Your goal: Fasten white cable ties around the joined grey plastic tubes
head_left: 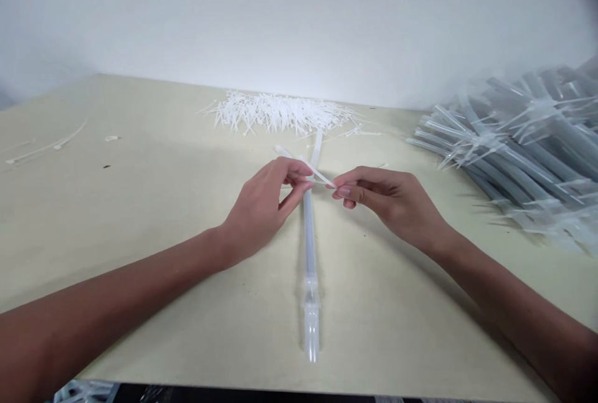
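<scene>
A white nylon cable tie [308, 166] crosses over a long translucent plastic tube [308, 247] that lies lengthwise on the table, just below the hands. My left hand [264, 203] pinches the tie near the tube between thumb and fingers. My right hand [383, 200] holds the tie's thin tail end between its thumb and forefinger. The fingers hide the spot where the tie meets the tube, so I cannot tell whether it is fastened. Toward me, the tube ends in a wider clear sleeve [311, 322].
A heap of white cable ties [280, 113] lies at the back of the pale beige table [140, 216]. A stack of grey tubes bound with ties [514, 147] sits at the right. A loose long tie [47, 144] lies at the left, before a white wall.
</scene>
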### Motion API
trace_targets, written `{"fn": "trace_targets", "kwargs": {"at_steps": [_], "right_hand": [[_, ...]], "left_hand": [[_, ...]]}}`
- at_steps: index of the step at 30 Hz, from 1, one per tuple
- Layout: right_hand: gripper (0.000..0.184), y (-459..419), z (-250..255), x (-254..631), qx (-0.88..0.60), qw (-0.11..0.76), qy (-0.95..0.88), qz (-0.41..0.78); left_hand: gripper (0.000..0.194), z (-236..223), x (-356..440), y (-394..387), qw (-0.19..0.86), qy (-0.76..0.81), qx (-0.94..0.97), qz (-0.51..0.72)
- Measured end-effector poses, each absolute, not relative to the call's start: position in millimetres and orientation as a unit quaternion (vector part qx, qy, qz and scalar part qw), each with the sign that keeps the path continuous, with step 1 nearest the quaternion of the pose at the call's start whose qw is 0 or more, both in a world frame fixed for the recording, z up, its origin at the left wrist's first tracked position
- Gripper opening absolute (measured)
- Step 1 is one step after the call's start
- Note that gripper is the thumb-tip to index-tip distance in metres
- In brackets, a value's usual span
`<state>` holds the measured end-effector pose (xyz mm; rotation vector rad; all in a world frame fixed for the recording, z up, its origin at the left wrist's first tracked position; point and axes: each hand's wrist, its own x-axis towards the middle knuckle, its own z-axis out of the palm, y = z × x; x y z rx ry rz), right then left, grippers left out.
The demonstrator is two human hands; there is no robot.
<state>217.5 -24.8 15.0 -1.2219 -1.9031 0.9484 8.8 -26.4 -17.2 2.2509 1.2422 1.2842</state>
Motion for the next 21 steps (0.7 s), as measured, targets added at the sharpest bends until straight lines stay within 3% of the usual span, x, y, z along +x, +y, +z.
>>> {"fn": "trace_targets", "kwargs": {"at_steps": [5,11,21], "right_hand": [[0.012,-23.6,15.7,220.2,-0.46,0.344,-0.71,0.408],[0.014,-25.6,13.6,217.8,-0.456,0.304,-0.703,0.454],[0.022,-25.7,12.8,216.2,-0.47,0.274,-0.715,0.44]], "left_hand": [[0.026,-10.1,8.6,-26.5,0.165,0.451,0.735,0.479],[0.007,-6.0,7.1,-29.4,0.131,0.417,0.77,0.465],[0.009,-7.7,5.8,-31.0,0.133,0.402,0.789,0.446]]}}
